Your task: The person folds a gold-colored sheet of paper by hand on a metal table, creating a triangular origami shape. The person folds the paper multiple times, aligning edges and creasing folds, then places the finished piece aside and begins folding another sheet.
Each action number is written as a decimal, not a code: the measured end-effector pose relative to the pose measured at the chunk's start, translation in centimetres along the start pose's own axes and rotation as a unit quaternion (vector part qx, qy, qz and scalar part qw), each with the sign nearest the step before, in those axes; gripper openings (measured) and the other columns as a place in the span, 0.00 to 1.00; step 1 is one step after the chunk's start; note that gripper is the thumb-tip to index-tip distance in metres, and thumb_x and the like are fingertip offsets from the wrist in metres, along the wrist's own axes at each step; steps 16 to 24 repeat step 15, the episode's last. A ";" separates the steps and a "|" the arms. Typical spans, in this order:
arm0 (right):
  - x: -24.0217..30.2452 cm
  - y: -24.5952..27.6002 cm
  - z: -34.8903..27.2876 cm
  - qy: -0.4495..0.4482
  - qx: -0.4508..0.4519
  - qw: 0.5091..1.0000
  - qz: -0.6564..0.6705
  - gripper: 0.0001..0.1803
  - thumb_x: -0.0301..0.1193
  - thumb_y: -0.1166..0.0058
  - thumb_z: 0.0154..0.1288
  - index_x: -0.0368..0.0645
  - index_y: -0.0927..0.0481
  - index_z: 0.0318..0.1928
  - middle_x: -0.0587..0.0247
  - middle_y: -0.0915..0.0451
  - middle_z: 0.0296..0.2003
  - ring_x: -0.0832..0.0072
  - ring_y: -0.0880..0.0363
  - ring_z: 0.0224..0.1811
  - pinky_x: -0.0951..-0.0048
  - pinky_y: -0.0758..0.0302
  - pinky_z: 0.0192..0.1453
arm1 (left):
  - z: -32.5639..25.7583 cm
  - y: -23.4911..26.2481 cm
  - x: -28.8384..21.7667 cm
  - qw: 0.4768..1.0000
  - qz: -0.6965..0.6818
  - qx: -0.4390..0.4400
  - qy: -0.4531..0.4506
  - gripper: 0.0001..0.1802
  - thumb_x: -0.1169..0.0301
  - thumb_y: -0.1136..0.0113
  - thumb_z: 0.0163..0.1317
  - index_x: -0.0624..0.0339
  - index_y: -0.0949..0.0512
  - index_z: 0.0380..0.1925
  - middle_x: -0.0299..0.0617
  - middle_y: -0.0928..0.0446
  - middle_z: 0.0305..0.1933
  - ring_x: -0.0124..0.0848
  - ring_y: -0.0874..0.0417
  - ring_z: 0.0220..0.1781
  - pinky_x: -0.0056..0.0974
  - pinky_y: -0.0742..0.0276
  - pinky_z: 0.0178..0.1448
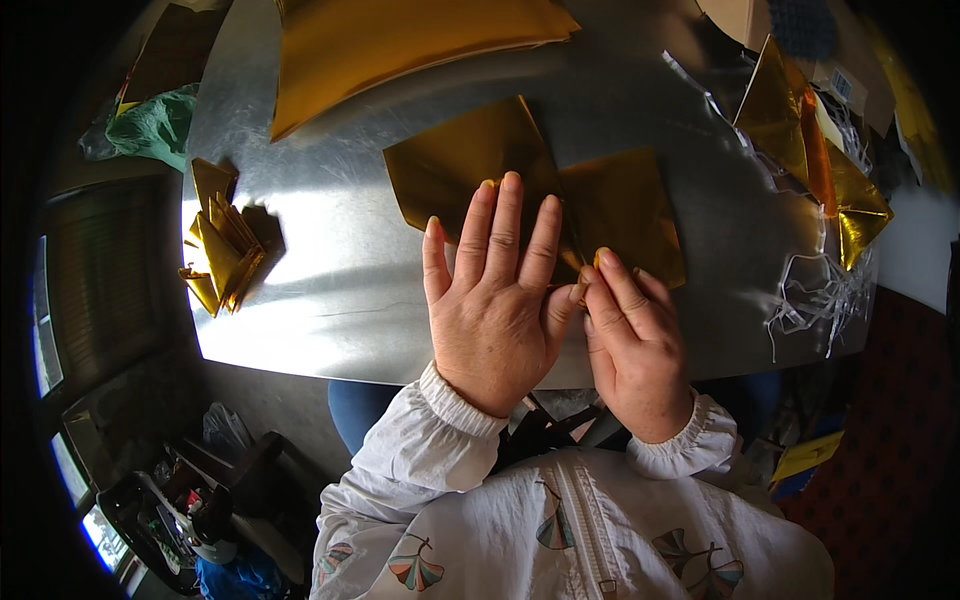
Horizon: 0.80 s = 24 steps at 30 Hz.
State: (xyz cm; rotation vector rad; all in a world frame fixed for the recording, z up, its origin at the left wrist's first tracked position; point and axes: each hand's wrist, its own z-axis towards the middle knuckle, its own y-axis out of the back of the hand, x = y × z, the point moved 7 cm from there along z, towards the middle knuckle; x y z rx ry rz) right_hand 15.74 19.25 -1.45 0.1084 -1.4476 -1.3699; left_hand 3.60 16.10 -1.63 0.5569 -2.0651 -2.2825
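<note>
Head view: your left hand (497, 290) lies flat at frame centre, fingers spread, pinning gold foil sheet (535, 190) to metal table (330, 270) so it can't slide. Your right hand (632, 340) pinches sheet's near edge, probably creasing. Folded gold pieces (222, 245) parked left, out of way.
</note>
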 end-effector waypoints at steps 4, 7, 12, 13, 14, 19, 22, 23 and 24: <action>0.1 0.0 0.0 0.011 0.001 1.000 -0.009 0.20 0.19 0.42 0.60 0.28 0.22 0.55 0.45 0.29 0.63 0.53 0.24 0.54 0.60 0.28 0.62 | 0.0 -0.1 0.0 1.000 0.003 0.006 0.000 0.34 0.45 0.57 0.71 0.51 0.34 0.70 0.47 0.44 0.77 0.43 0.47 0.80 0.55 0.63 0.79; 0.3 0.0 0.0 0.021 0.001 1.000 -0.017 0.21 0.19 0.43 0.60 0.27 0.22 0.55 0.44 0.30 0.63 0.54 0.24 0.54 0.59 0.28 0.62 | 0.0 -0.1 0.1 1.000 0.000 0.002 0.004 0.34 0.44 0.56 0.71 0.50 0.34 0.70 0.46 0.43 0.77 0.42 0.47 0.80 0.55 0.64 0.79; 0.3 -0.1 0.0 0.026 0.006 0.999 -0.024 0.21 0.19 0.43 0.60 0.26 0.23 0.56 0.43 0.31 0.64 0.56 0.23 0.53 0.58 0.29 0.64 | 0.0 -0.2 0.1 1.000 -0.008 -0.005 0.009 0.33 0.43 0.55 0.70 0.46 0.33 0.69 0.44 0.41 0.77 0.40 0.46 0.80 0.56 0.64 0.79; 0.3 -0.1 0.0 0.026 0.007 0.999 -0.025 0.21 0.19 0.43 0.60 0.27 0.23 0.56 0.43 0.31 0.64 0.57 0.23 0.53 0.58 0.29 0.64 | 0.0 -0.2 0.1 1.000 -0.009 -0.004 0.009 0.33 0.43 0.56 0.70 0.46 0.33 0.69 0.44 0.41 0.77 0.40 0.46 0.80 0.56 0.64 0.79; 0.3 -0.2 0.0 0.026 0.008 0.999 -0.027 0.21 0.19 0.43 0.60 0.27 0.23 0.56 0.43 0.31 0.64 0.57 0.23 0.52 0.58 0.29 0.64 | 0.0 -0.2 0.2 1.000 -0.009 -0.004 0.009 0.33 0.43 0.56 0.70 0.46 0.33 0.70 0.44 0.42 0.77 0.40 0.46 0.80 0.56 0.65 0.79; 0.3 -0.2 0.0 0.026 0.008 0.999 -0.026 0.21 0.19 0.43 0.60 0.27 0.23 0.56 0.43 0.31 0.64 0.57 0.23 0.52 0.58 0.29 0.64 | 0.0 -0.2 0.2 1.000 -0.010 -0.003 0.009 0.33 0.43 0.56 0.70 0.46 0.33 0.70 0.44 0.42 0.77 0.40 0.47 0.80 0.56 0.65 0.79; 0.3 -0.2 0.0 0.026 0.008 0.999 -0.026 0.21 0.19 0.43 0.60 0.27 0.23 0.56 0.43 0.31 0.64 0.57 0.23 0.52 0.58 0.29 0.64 | 0.0 -0.2 0.2 1.000 -0.010 -0.003 0.009 0.33 0.43 0.56 0.70 0.46 0.33 0.70 0.44 0.42 0.77 0.40 0.47 0.80 0.56 0.65 0.79; 0.3 -0.2 0.0 0.026 0.008 0.999 -0.026 0.21 0.19 0.43 0.60 0.27 0.23 0.56 0.43 0.31 0.64 0.57 0.23 0.52 0.58 0.29 0.64 | 0.0 -0.2 0.2 1.000 -0.010 -0.003 0.009 0.33 0.43 0.56 0.70 0.46 0.33 0.70 0.44 0.42 0.77 0.40 0.47 0.80 0.56 0.65 0.79; 0.3 -0.2 0.0 0.026 0.008 0.999 -0.026 0.21 0.19 0.43 0.60 0.27 0.23 0.56 0.43 0.31 0.64 0.57 0.23 0.52 0.58 0.29 0.64 | 0.0 -0.2 0.2 1.000 -0.010 -0.003 0.009 0.33 0.43 0.56 0.70 0.46 0.33 0.70 0.44 0.42 0.77 0.40 0.47 0.80 0.56 0.65 0.79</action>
